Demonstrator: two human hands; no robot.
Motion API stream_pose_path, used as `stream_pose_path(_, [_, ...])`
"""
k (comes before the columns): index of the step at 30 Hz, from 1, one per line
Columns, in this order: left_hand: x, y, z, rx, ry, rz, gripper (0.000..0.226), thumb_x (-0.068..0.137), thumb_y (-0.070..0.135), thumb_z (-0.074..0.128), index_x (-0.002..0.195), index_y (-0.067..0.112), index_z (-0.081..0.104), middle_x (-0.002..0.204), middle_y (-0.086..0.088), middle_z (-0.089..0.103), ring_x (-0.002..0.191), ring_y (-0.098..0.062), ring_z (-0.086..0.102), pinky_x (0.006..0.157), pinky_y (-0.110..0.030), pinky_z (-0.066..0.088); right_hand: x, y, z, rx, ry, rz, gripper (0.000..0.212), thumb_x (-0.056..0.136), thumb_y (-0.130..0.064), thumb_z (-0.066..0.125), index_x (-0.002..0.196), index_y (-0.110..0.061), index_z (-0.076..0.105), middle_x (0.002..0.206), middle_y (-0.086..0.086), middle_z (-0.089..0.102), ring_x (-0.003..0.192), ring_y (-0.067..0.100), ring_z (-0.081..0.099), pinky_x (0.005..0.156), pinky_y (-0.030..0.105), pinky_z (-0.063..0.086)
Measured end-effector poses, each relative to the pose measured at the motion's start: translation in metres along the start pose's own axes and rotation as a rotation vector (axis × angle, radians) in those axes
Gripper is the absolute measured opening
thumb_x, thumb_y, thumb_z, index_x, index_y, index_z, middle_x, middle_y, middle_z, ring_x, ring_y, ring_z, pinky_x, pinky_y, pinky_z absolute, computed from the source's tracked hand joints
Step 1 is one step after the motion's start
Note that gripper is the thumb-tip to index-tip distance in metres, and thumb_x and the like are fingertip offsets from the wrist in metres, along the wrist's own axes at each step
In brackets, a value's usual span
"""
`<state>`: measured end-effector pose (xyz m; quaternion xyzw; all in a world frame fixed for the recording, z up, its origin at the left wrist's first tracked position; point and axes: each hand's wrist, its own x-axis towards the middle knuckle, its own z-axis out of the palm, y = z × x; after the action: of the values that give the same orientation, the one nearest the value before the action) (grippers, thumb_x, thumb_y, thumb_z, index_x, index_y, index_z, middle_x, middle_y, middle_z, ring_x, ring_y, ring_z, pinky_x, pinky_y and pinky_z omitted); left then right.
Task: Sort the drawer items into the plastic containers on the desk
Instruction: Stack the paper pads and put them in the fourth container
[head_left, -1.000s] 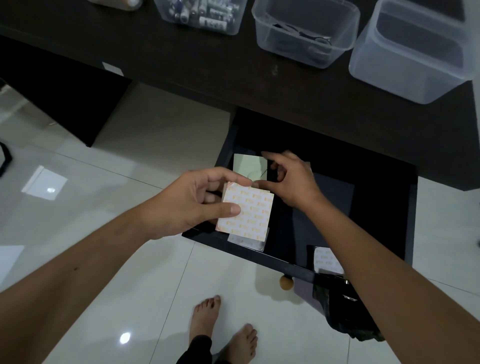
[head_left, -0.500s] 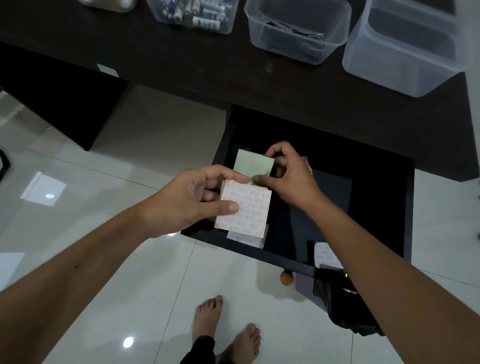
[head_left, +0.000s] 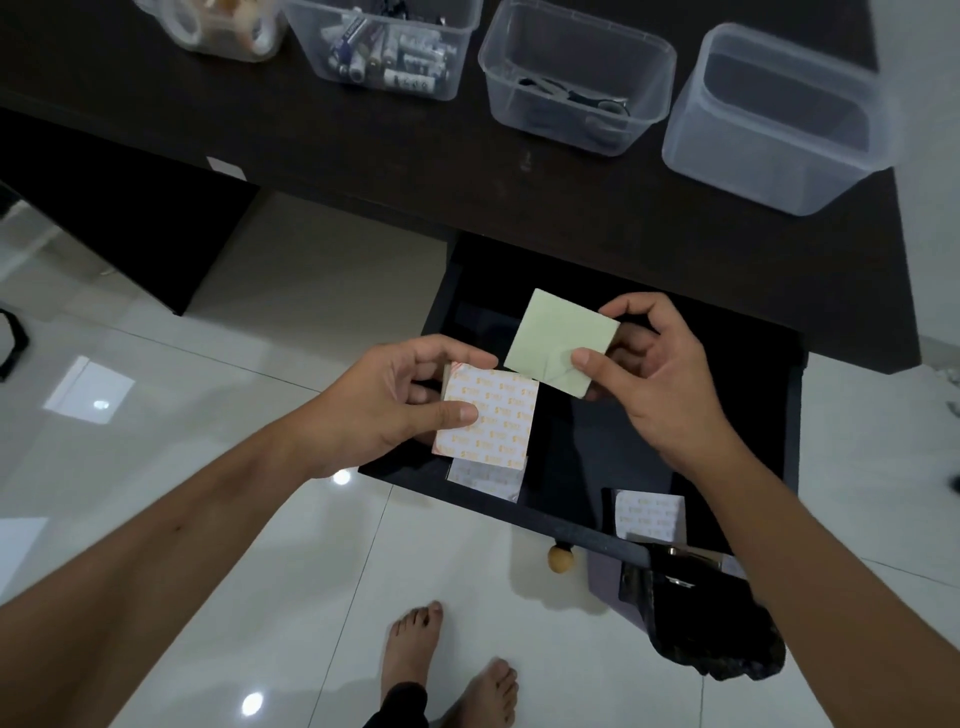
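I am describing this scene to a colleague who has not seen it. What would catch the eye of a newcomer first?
First, the two hands over the open drawer: the right hand pinches a pale green square pad, while the left hand holds a white pad with orange print. Behind them, clear plastic containers stand in a row on the dark desk; the rightmost container looks empty.

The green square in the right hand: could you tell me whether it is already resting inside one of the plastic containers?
No: the right hand holds the green square above the open drawer, well short of the containers on the desk.
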<state>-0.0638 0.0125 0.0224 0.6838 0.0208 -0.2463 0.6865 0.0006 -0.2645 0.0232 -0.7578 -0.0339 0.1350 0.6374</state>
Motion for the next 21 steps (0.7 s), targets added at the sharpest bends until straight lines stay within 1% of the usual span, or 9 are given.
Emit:
stream_pose_path(3, [0.005, 0.002, 0.006, 0.009, -0.001, 0.001, 0.043, 0.092, 0.002, 0.074, 0.131, 0.02, 0.068, 0.124, -0.004, 0.075, 0.114, -0.023, 0.076, 0.088, -0.043, 0.066, -0.014, -0.012, -0.018, 0.07, 0.06, -0.041, 0.038, 0.091, -0.004, 0.076, 0.118, -0.019, 0.054, 0.113, 0.011, 0.077, 0.097, 0.035, 0.075, 0.068, 0.036, 0.063])
stream_pose_path(6, [0.014, 0.005, 0.018, 0.02, -0.01, 0.009, 0.044, 0.092, 0.002, 0.074, 0.131, 0.022, 0.068, 0.122, -0.001, 0.076, 0.114, -0.02, 0.075, 0.087, -0.045, 0.066, -0.026, -0.021, -0.032, 0.133, 0.087, -0.065, 0.039, 0.087, -0.007, 0.077, 0.118, -0.017, 0.054, 0.114, 0.013, 0.077, 0.098, 0.027, 0.075, 0.065, 0.031, 0.061])
stream_pose_path(9, [0.025, 0.008, 0.034, 0.001, -0.024, 0.045, 0.048, 0.092, 0.003, 0.074, 0.134, 0.023, 0.066, 0.123, -0.001, 0.076, 0.114, -0.023, 0.076, 0.087, -0.047, 0.066, -0.034, -0.02, -0.039, 0.144, 0.046, -0.02, 0.04, 0.082, -0.009, 0.079, 0.115, -0.017, 0.058, 0.11, 0.022, 0.075, 0.094, 0.026, 0.076, 0.063, 0.033, 0.061])
stream_pose_path(12, [0.033, 0.008, 0.046, -0.06, -0.052, 0.081, 0.065, 0.09, 0.004, 0.075, 0.146, 0.031, 0.057, 0.129, -0.006, 0.074, 0.116, -0.027, 0.075, 0.089, -0.046, 0.065, -0.038, -0.006, -0.037, 0.107, 0.01, 0.015, 0.041, 0.08, -0.011, 0.081, 0.116, -0.015, 0.062, 0.106, 0.032, 0.069, 0.089, 0.029, 0.074, 0.065, 0.038, 0.063])
stream_pose_path(13, [0.035, 0.007, 0.049, -0.076, -0.062, 0.089, 0.072, 0.089, 0.005, 0.075, 0.15, 0.035, 0.053, 0.13, -0.007, 0.073, 0.116, -0.027, 0.075, 0.089, -0.044, 0.065, -0.039, -0.001, -0.036, 0.091, 0.004, 0.013, 0.042, 0.08, -0.012, 0.082, 0.117, -0.015, 0.063, 0.105, 0.031, 0.069, 0.088, 0.029, 0.073, 0.068, 0.04, 0.063])
stream_pose_path(15, [0.039, 0.005, 0.052, -0.097, -0.086, 0.093, 0.079, 0.087, 0.008, 0.076, 0.153, 0.041, 0.048, 0.132, -0.007, 0.072, 0.117, -0.027, 0.074, 0.09, -0.043, 0.065, -0.038, 0.007, -0.033, 0.05, 0.003, -0.009, 0.044, 0.081, -0.016, 0.083, 0.121, -0.014, 0.065, 0.106, 0.023, 0.069, 0.088, 0.028, 0.07, 0.077, 0.045, 0.065])
stream_pose_path(18, [0.043, 0.003, 0.052, -0.118, -0.105, 0.084, 0.075, 0.087, 0.011, 0.075, 0.152, 0.04, 0.051, 0.134, -0.006, 0.071, 0.12, -0.028, 0.073, 0.089, -0.046, 0.065, -0.035, 0.014, -0.031, 0.022, -0.007, -0.029, 0.044, 0.082, -0.015, 0.084, 0.123, -0.016, 0.067, 0.098, 0.006, 0.067, 0.088, 0.02, 0.066, 0.087, 0.045, 0.063])
stream_pose_path(19, [0.045, 0.003, 0.052, -0.134, -0.106, 0.082, 0.071, 0.087, 0.012, 0.074, 0.15, 0.038, 0.053, 0.135, -0.008, 0.071, 0.12, -0.029, 0.073, 0.089, -0.048, 0.065, -0.034, 0.016, -0.031, 0.018, -0.013, -0.031, 0.043, 0.083, -0.012, 0.084, 0.123, -0.015, 0.068, 0.096, 0.005, 0.065, 0.087, 0.019, 0.065, 0.088, 0.044, 0.062])
stream_pose_path(21, [0.048, 0.001, 0.054, -0.173, -0.097, 0.075, 0.063, 0.087, 0.014, 0.074, 0.146, 0.031, 0.056, 0.133, -0.009, 0.072, 0.12, -0.03, 0.072, 0.087, -0.047, 0.066, -0.033, 0.019, -0.029, 0.006, -0.027, -0.028, 0.043, 0.084, -0.008, 0.085, 0.123, -0.015, 0.068, 0.094, 0.014, 0.063, 0.085, 0.021, 0.064, 0.086, 0.044, 0.061])
